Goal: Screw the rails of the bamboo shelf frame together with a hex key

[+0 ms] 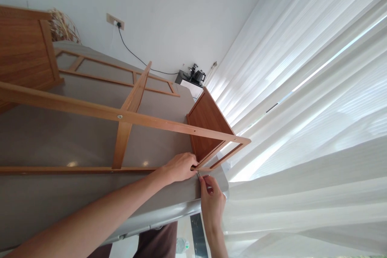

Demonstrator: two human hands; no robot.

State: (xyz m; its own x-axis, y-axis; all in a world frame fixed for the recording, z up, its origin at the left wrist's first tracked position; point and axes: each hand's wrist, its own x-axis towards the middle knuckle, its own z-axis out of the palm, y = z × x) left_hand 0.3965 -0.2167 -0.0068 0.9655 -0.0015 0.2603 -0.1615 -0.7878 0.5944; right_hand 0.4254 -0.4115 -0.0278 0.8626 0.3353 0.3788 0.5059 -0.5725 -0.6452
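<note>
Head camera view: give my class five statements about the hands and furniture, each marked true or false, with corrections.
1. The bare left hand touches the upright light-brown wooden frame near its lower corner. True.
2. The bare right hand lies flat, with its fingers spread. False: its fingertips pinch a small, thin piece close to the frame's lower rail.
3. A separate ladder-like wooden frame lies on the grey tabletop. True.
4. The thin black cable hangs unplugged. False: its plug is in the beige wall socket plate.
5. Long white curtains hang on the right side of the picture. True.
</note>
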